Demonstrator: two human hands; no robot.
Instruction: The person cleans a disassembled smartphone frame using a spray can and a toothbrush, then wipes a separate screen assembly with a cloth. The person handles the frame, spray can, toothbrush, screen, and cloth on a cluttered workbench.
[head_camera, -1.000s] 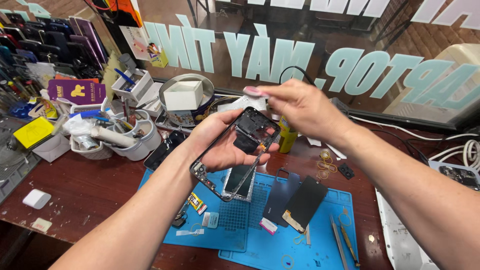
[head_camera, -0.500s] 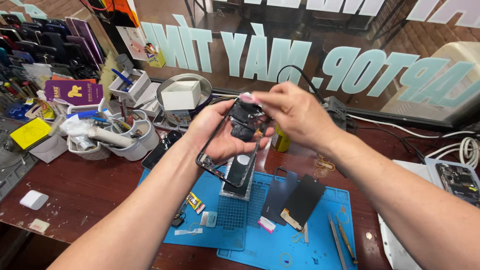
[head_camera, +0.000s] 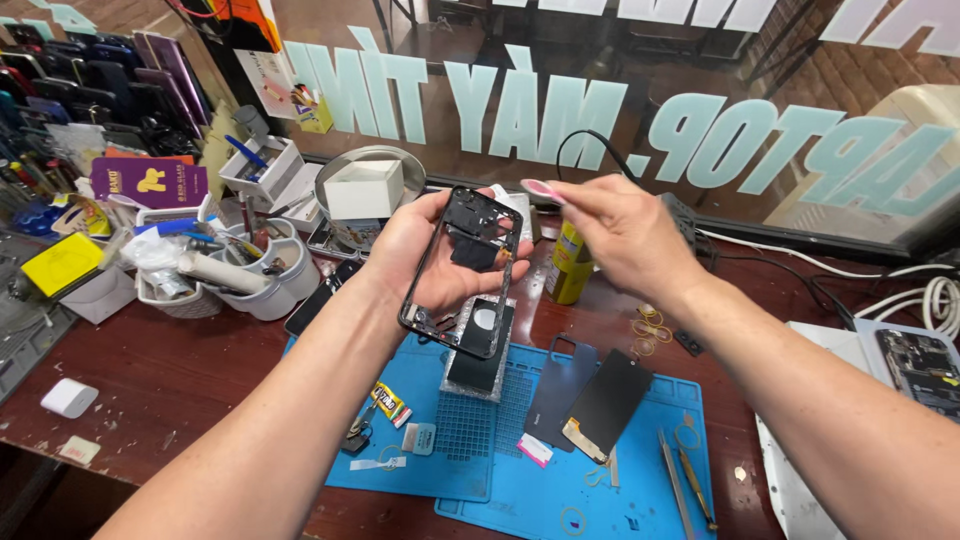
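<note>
The left hand (head_camera: 425, 255) holds a black phone frame (head_camera: 462, 272) in the air above the bench (head_camera: 170, 370). The frame lies across the open palm, with the thumb on its upper edge and the fingers curled around its right side, so the hand grips it firmly. The frame is tilted, its top end toward the window and its bottom end toward the blue mat (head_camera: 560, 470). Through the empty middle of the frame the palm is visible.

The right hand (head_camera: 620, 235) is just beside the top of the frame, a little to the right of it, and does not touch it. Its fingers are pinched together on a small pink pick (head_camera: 541, 188), which points toward the frame.

Under the frame, on the blue mat, lies a black phone part (head_camera: 480, 355) on a dark grid pad. Near it to the right lie a dark back cover (head_camera: 560, 388) and a black screen panel (head_camera: 612, 400), close to each other. Tweezers (head_camera: 672, 480) lie near the right edge of the mat.

Behind the left hand stands a white box (head_camera: 362, 188) on a round metal plate. To the left of it are white cups (head_camera: 262, 280) with tools. A yellow bottle (head_camera: 570, 265) stands behind the right hand.
</note>
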